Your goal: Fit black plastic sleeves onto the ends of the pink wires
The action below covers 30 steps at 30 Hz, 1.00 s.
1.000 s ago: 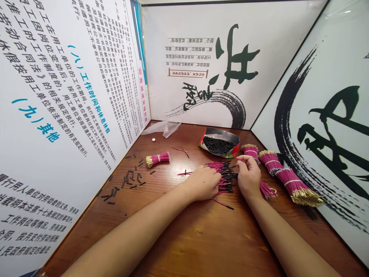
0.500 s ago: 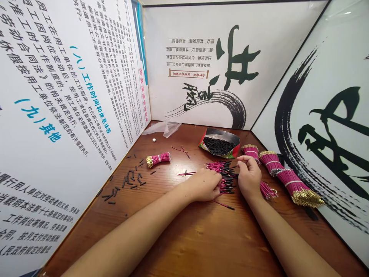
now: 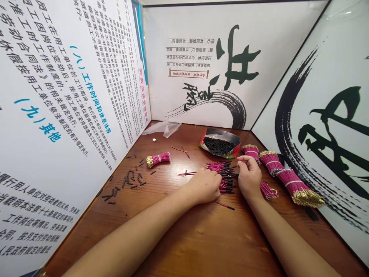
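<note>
A pile of short magenta wires with black sleeves on their ends point(image 3: 226, 173) lies on the wooden table, between my two hands. My left hand point(image 3: 206, 185) rests at the pile's left side, palm down, with its fingers curled under. Whatever those fingers hold is hidden from view. One loose sleeved wire point(image 3: 225, 206) lies just below its fingertips. To the right of the pile is my right hand point(image 3: 250, 177), its fingers bent in and the thumb close to the index finger. I cannot make out anything in it. Behind its wrist more magenta wires point(image 3: 268, 190) stick out.
An opened bag of black sleeves point(image 3: 219, 144) stands behind the pile. Banded wire bundles point(image 3: 291, 181) line the right side; another bundle point(image 3: 158, 159) lies left. Loose black sleeves point(image 3: 131, 179) are scattered further left, a clear plastic bag point(image 3: 165, 128) behind. Printed panels point(image 3: 196, 23) enclose the table.
My left hand has shifted very slightly, its fingers tucked a little further in beside the pile. The right hand has stayed in place.
</note>
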Available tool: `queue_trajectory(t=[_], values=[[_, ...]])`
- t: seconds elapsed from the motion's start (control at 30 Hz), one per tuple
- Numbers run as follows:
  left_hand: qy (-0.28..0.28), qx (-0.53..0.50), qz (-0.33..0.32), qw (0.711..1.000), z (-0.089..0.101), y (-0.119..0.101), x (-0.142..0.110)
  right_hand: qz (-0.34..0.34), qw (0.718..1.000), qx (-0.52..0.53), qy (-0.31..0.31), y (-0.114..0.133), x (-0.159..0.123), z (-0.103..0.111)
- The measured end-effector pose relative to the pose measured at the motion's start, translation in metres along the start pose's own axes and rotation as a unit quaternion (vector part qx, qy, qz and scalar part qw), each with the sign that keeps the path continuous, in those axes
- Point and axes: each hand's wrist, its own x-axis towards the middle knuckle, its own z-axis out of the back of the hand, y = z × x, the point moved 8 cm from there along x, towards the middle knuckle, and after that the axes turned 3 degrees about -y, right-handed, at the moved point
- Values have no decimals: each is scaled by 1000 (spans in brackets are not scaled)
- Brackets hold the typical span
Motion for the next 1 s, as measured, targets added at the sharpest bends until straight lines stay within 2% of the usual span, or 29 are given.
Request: queue_trajectory(t=[0.3,0.47,0.67,1.0], values=[[-7,-14,15,1000,11,4,2,0,1000,-6,-3,0,0,1],[9,-27,46,999,11,12,0,-1,1000,-4,0,-1,0,0],[2,-44,60,997,10,14,-2,-2,1000,-5,-2,0,0,0],[-33,-15,26,999,10,10,-3,-2,1000,-1,2,0,0,-1]])
